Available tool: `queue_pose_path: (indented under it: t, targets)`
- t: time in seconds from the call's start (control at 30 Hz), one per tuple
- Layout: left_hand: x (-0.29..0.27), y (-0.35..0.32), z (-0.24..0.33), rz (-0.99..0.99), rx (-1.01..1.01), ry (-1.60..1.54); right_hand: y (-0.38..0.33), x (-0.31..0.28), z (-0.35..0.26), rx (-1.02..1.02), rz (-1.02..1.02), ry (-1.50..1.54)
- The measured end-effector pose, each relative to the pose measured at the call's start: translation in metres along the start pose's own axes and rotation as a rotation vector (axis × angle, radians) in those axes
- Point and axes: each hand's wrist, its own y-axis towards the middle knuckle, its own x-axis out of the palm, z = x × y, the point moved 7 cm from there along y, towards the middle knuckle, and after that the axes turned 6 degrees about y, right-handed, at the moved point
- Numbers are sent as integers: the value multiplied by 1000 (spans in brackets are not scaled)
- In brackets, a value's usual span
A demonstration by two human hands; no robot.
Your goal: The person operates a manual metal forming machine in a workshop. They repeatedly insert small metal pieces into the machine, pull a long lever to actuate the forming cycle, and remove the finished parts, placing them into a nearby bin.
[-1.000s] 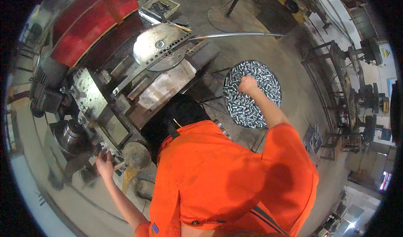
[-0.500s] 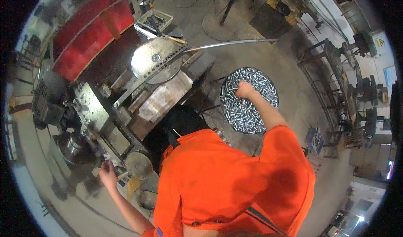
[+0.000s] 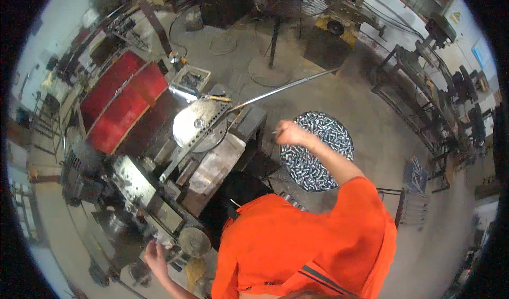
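My right hand is over the left edge of a round tub heaped with short shiny metal cylinders. Its fingers are pinched together, and a small metal piece, apparently one of those cylinders, pokes out at the fingertips. At the lower left my left hand is raised beside the metal fittings at the near end of a machine. Its fingers point up with a gap between them, and I make out nothing in them. A round metal disc sits just right of that hand.
A large metal disc with a drilled bar lies across the machine, with a long rod reaching right. Behind stand a red sloped panel and a small parts tray. A pedestal fan and racks stand farther off.
My right hand has lifted out of the cylinders and moved left, with a small piece now at its fingertips. My left hand stays beside the machine. The whole view has shifted.
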Motion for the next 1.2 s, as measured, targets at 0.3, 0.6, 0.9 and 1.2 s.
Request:
queue_pose_path:
  t: [0.3,0.6,0.9,1.2]
  targets:
    - [84,-9,163,-168,265,-87,26,67,-338,-774,-291,564]
    - [66,-30,140,63,187,-207,20,61,-407,-925,-419,598]
    - [64,-21,140,-7,206,-280,29,58,-423,-925,-497,557]
    - [22,-23,119,-6,188,-110,46,87,-474,-1084,-704,341]
